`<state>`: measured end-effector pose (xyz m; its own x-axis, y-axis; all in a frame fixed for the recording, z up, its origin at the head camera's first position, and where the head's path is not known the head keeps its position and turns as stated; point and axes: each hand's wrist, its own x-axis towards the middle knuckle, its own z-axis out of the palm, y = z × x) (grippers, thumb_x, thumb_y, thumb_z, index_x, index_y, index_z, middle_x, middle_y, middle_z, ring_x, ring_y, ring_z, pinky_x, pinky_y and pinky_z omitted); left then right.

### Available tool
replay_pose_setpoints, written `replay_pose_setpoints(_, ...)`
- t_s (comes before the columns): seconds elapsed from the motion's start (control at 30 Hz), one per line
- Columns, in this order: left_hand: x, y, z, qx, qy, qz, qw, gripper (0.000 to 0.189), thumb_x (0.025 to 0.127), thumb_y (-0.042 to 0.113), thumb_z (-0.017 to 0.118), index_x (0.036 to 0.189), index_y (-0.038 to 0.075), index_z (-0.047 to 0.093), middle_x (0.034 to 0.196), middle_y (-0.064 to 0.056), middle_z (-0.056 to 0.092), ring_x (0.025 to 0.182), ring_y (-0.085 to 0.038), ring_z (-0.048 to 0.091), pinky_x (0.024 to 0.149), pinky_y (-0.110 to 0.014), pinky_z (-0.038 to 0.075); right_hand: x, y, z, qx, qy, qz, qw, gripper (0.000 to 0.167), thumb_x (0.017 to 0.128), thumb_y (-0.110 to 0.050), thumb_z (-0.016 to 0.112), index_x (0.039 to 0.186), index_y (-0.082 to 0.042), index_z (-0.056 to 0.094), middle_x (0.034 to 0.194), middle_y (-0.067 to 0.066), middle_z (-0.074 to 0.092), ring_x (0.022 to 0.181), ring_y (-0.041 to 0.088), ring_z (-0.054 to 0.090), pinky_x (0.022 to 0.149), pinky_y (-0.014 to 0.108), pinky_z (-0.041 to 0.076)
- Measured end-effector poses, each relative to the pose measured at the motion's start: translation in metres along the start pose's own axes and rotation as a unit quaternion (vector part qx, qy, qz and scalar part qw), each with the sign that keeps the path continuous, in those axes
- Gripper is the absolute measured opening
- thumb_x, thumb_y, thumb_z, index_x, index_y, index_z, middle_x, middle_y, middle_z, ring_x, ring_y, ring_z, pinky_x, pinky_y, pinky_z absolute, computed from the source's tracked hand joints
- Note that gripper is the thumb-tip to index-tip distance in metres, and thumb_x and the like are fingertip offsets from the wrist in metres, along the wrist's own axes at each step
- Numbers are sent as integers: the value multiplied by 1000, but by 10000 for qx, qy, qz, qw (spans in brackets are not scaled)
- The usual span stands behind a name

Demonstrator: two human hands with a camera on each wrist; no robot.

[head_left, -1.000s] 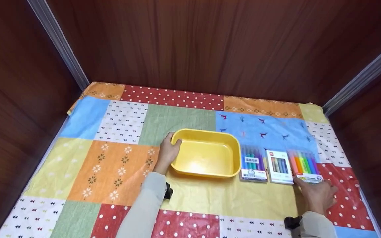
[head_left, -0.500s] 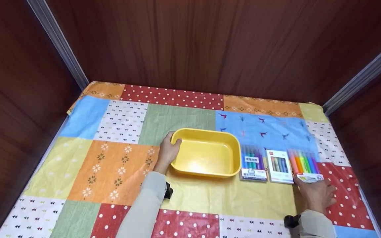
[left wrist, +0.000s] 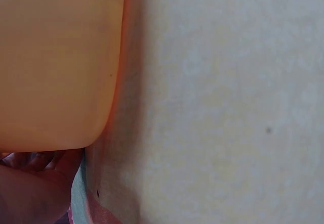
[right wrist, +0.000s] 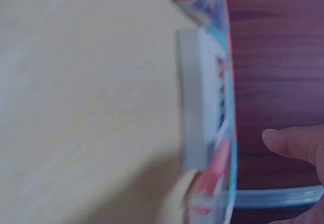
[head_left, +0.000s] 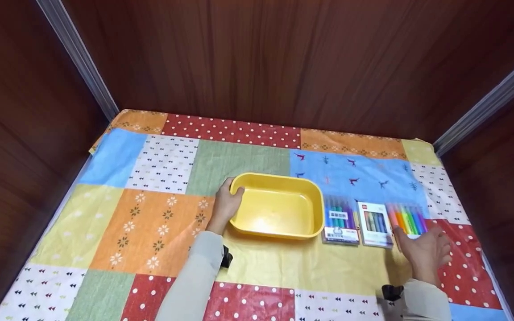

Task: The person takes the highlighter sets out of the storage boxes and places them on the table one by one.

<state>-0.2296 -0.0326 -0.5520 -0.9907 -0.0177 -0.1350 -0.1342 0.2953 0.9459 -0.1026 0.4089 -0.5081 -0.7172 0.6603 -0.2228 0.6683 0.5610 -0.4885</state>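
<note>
My left hand (head_left: 227,204) holds the left side of a yellow plastic basin (head_left: 279,209), thumb over the rim and fingers against the outer wall. Nothing lies in the basin. To its right stand three packs in a row: a clear pack of green and purple pens (head_left: 341,220), a white box (head_left: 375,224) with coloured sticks pictured on its front, and a clear pack of rainbow markers (head_left: 408,218). My right hand (head_left: 424,250) hovers over the near end of the marker pack, covering part of it. In the right wrist view its thumb (right wrist: 291,142) stands apart from the fingers, holding nothing.
A patchwork cloth (head_left: 159,236) covers the table. Dark wood panels (head_left: 257,62) rise at the back and both sides, with metal strips (head_left: 78,53) at the corners. The packs stand close together beside the basin.
My right hand has come off the near edge of the marker pack and lifted slightly, its fingers spreading. The left hand and basin have stayed in place.
</note>
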Motion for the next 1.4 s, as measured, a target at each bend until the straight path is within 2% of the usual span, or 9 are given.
replay_pose_setpoints(0.23,1,3,0,17,-7,-64,10000,38,103,25,54,139,14,54,128,-12,65,106,-27,66,93,-44,54,-20,-40,1,195,113,-851,9961,96,92,-44,65,159,0,12,159,34,14,142,52,16,111,69,16)
replay_pose_setpoints(0.4,-2,6,1,303,372,65,9988,35,102,25,56,135,18,59,128,-8,67,108,-24,67,93,-43,54,-31,-65,9,181,155,-1708,9850,94,90,-39,72,157,2,19,161,35,13,147,55,13,114,73,10)
replay_pose_setpoints(0.5,-5,7,2,548,577,186,9967,34,100,24,58,134,19,60,130,-6,67,113,-24,66,95,-43,54,-38,-76,17,127,-34,-1932,9811,97,90,-44,71,159,-2,18,164,32,9,150,53,10,115,75,11)
replay_pose_setpoints(0.67,-7,10,4,975,448,486,9930,43,99,22,61,141,16,55,138,-10,64,123,-29,63,101,-47,51,-47,-89,29,-9,-328,-2331,9719,100,90,-55,69,160,-4,19,166,30,5,151,53,9,117,74,13)
replay_pose_setpoints(0.8,-9,16,5,1295,352,685,9886,53,98,22,63,148,16,47,147,-12,56,133,-32,55,107,-50,47,-52,-95,39,-12,-423,-2796,9592,95,90,-52,70,158,-3,24,165,30,8,149,52,12,118,72,11)
replay_pose_setpoints(0.9,-13,23,5,1559,388,1081,9811,57,97,21,64,150,15,44,152,-14,49,137,-34,51,108,-52,46,-57,-99,45,-49,-517,-2953,9540,97,89,-55,70,158,-5,24,166,29,7,148,51,15,117,72,11)
replay_pose_setpoints(1.03,-23,29,6,2105,507,1661,9621,61,96,25,67,151,14,43,159,-16,36,141,-37,44,110,-55,43,-63,-104,56,-106,-640,-3141,9472,100,87,-60,70,160,-9,25,168,25,4,149,48,16,116,74,13)
replay_pose_setpoints(1.27,-52,29,17,2771,429,1913,9406,75,94,41,67,157,18,34,168,-19,14,152,-40,25,119,-57,30,-71,-114,71,-127,-732,-3460,9353,107,83,-68,69,163,-17,17,170,21,-2,151,48,12,117,73,12)
replay_pose_setpoints(1.4,-61,25,23,3204,441,2198,9204,80,92,51,65,158,19,32,168,-21,11,154,-39,21,122,-56,26,-75,-120,80,-188,-707,-3652,9280,105,83,-69,67,163,-23,17,170,19,-3,152,47,11,118,72,11)
